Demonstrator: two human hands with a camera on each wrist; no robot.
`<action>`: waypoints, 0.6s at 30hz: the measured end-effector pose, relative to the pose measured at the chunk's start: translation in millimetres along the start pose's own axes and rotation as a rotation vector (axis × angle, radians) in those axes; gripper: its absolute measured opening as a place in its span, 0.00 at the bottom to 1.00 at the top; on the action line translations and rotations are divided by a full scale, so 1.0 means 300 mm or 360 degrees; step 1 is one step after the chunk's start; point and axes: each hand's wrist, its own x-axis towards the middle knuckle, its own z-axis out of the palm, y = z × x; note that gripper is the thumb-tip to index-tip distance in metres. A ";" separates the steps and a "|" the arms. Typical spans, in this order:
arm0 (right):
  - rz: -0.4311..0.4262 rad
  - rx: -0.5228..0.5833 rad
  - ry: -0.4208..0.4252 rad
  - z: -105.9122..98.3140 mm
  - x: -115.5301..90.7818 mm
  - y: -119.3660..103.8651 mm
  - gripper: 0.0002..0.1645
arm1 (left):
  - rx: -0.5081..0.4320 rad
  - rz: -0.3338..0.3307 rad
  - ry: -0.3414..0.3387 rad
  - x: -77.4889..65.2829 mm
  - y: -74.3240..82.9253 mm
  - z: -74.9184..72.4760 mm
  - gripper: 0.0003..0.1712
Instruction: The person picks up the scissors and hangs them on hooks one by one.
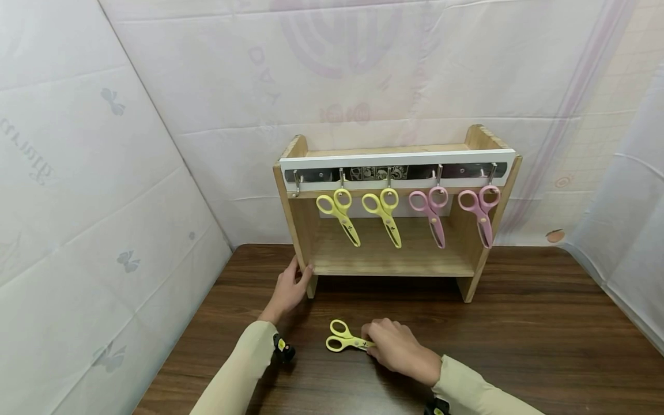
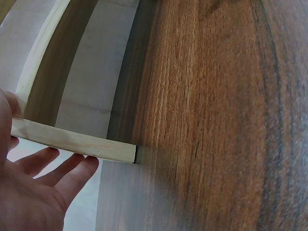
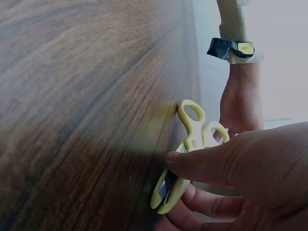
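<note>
My right hand [image 1: 396,346] pinches yellow scissors [image 1: 358,342] by their blades between thumb and fingers, low over the table; the handle loops point left. In the right wrist view the scissors [image 3: 195,139] have their blade tips slightly apart below the thumb. With the left hand [image 1: 287,288] I grip the left side panel of a wooden rack [image 1: 394,262], thumb on the inner side and fingers behind the outer face. From hooks on its front rail hang yellow scissors [image 1: 342,219], another yellow pair [image 1: 388,219], pink scissors [image 1: 434,221] and another pink pair [image 1: 483,219].
The rack stands at the back of the dark wood table [image 1: 539,323]. A metal hook [image 1: 296,184] sits on the rail left of the hanging scissors. Pale printed sheets [image 1: 233,115] enclose the table behind and on both sides.
</note>
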 end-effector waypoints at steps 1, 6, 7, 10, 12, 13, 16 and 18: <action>-0.0006 -0.0006 0.0008 0.000 0.000 0.001 0.11 | -0.0002 0.0002 0.0000 0.000 0.001 0.000 0.33; -0.0037 -0.0038 0.0031 -0.010 0.005 0.000 0.12 | -0.0012 -0.0002 0.0000 0.000 0.005 -0.002 0.33; -0.0042 -0.0047 0.0038 -0.015 0.006 -0.001 0.12 | -0.0011 -0.0003 0.0001 0.000 0.005 -0.002 0.33; -0.0055 -0.0072 0.0053 -0.041 0.014 -0.006 0.12 | -0.0004 0.0000 0.0001 0.000 0.006 -0.002 0.33; -0.0072 -0.0097 0.0070 -0.064 0.021 -0.010 0.12 | 0.0003 -0.0001 0.0001 0.000 0.005 -0.002 0.33; -0.0081 -0.0111 0.0081 -0.077 0.024 -0.013 0.12 | 0.0007 0.0001 0.0002 0.000 0.004 -0.002 0.33; -0.0120 -0.0146 0.0120 -0.119 0.035 -0.021 0.11 | 0.0011 -0.0004 0.0004 -0.001 0.003 0.000 0.33; -0.0143 -0.0175 0.0157 -0.147 0.043 -0.027 0.12 | 0.0013 -0.0006 0.0005 0.000 0.002 0.001 0.34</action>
